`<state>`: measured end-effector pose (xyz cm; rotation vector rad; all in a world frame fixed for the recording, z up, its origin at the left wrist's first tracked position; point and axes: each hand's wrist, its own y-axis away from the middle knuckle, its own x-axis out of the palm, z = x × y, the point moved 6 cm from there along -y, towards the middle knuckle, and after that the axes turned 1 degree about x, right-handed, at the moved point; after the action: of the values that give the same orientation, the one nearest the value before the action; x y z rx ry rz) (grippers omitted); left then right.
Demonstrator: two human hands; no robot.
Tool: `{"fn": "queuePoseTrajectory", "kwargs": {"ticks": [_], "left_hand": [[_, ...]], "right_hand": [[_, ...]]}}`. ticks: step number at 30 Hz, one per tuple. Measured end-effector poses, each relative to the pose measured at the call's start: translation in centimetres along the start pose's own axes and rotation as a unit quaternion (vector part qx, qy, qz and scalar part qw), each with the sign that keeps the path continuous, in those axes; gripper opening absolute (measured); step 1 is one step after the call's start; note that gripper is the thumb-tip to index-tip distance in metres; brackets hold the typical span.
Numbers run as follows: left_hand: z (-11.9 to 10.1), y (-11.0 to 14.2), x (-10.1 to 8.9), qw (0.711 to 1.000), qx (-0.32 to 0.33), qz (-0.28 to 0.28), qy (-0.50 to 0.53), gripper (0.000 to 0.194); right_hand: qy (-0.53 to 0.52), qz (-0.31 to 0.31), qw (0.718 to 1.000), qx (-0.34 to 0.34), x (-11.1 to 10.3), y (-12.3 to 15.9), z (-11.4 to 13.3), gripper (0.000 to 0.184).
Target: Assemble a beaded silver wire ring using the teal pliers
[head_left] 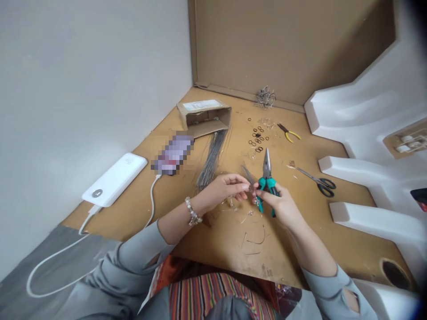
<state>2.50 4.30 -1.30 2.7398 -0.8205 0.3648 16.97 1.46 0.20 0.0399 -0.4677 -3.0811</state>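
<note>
My left hand pinches a thin piece of wire near the middle of the table. Opposite it, my right hand is closed on long-nose pliers with teal and black handles, their jaws pointing away from me. A small clear, pinkish bead-like piece hangs by the right fingertips; its exact kind is too small to tell. Loose wire pieces and small clear bits lie on the table below the hands. A bundle of straight grey wires rests just beyond my left hand.
An open cardboard box lies at the back, with several dark rings right of it. Yellow-handled pliers, scissors and tangled wire are farther off. A white power bank and cabled phone lie left; white foam borders the right.
</note>
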Motion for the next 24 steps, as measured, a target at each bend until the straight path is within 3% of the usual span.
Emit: {"fn": "queuePoseTrajectory", "kwargs": {"ticks": [5,15,24], "left_hand": [[-0.1,-0.2,-0.7,0.997,0.008,-0.019,0.078,0.029],[-0.1,-0.3,-0.3,0.996,0.008,0.005,0.092,0.034],[-0.2,-0.2,-0.3,0.998,0.024,-0.032,0.048,0.022]], "right_hand": [[-0.15,0.01,0.988,0.019,-0.9,-0.6,-0.5,0.028],[-0.241,-0.018,0.97,0.017,-1.9,-0.8,-0.6,0.021],[-0.256,-0.021,0.966,-0.009,-1.8,-0.8,-0.6,0.017]]}}
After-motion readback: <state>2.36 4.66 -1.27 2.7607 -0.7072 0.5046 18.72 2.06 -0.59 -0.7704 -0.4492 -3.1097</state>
